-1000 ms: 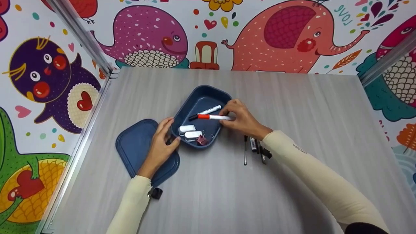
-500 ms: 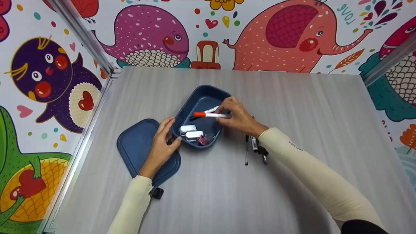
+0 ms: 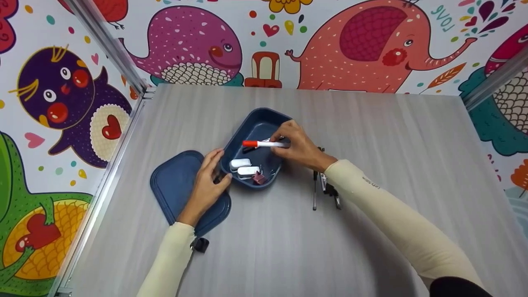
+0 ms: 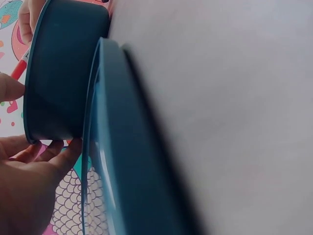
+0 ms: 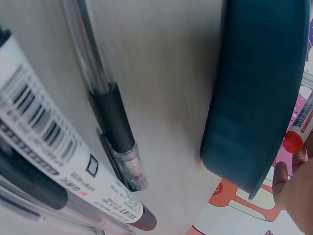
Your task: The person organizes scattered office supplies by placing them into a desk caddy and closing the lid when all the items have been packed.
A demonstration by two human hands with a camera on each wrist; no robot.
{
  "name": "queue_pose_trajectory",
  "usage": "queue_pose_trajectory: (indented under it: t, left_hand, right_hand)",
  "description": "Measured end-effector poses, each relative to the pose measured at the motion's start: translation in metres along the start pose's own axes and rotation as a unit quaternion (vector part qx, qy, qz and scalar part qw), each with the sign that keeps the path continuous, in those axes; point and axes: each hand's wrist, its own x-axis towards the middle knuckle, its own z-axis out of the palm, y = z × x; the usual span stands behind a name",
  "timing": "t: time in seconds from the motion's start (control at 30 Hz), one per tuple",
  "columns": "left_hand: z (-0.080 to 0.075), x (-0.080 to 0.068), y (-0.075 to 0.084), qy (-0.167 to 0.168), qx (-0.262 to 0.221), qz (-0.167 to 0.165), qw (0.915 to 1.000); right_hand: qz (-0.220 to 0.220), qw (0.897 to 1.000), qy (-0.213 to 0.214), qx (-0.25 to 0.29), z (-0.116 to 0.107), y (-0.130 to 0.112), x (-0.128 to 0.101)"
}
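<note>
My left hand (image 3: 205,185) grips the near-left corner of a dark blue plastic box (image 3: 262,123), thumb and fingers against its wall (image 4: 63,73). Above the box's inside, my right hand (image 3: 299,145) pinches a white marker with a red cap (image 3: 251,143) by its capless end. The marker lies level, cap pointing left. Beneath it a black-capped marker (image 3: 248,149) lies in the box, partly hidden by the red one and the hand. Two small white rounded pieces (image 3: 248,170) and a maroon clip-like piece (image 3: 259,178) rest at the box's near end.
The blue lid (image 3: 175,185) lies left of the box, partly under my left forearm. Right of the box, a clear pen (image 3: 315,196), a white marker (image 5: 73,147) and other pens lie beneath my right forearm. Patterned walls stand behind and left of the table (image 3: 264,247).
My right hand has carried the red-capped marker a little left and farther over the box, covering more of the black-capped marker. My left hand has stayed at the box corner.
</note>
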Motion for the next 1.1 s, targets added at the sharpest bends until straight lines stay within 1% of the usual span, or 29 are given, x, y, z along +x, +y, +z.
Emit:
queue_pose_trajectory:
  t: [0.1,0.3,0.57,0.97,1.1]
  left_hand:
    - [0.001,0.001,0.000,-0.002,-0.003,0.001,1.0000]
    - [0.000,0.002,0.002,-0.005,0.000,-0.001,1.0000]
    - [-0.001,0.001,-0.002,-0.003,0.006,0.005,1.0000]
    - [-0.001,-0.001,0.000,-0.006,0.004,-0.007,0.9999]
    - [-0.001,-0.001,0.000,-0.007,0.003,-0.004,1.0000]
  right_hand:
    - [-0.007,1.000,0.002,-0.004,0.000,0.000,0.002]
    - [-0.002,1.000,-0.002,-0.010,0.002,0.001,0.006]
    - [-0.012,0.999,-0.014,-0.032,0.007,0.004,0.011]
    - [0.023,0.997,-0.040,-0.056,0.012,0.006,0.015]
    - [0.031,0.996,-0.045,-0.066,0.013,0.006,0.016]
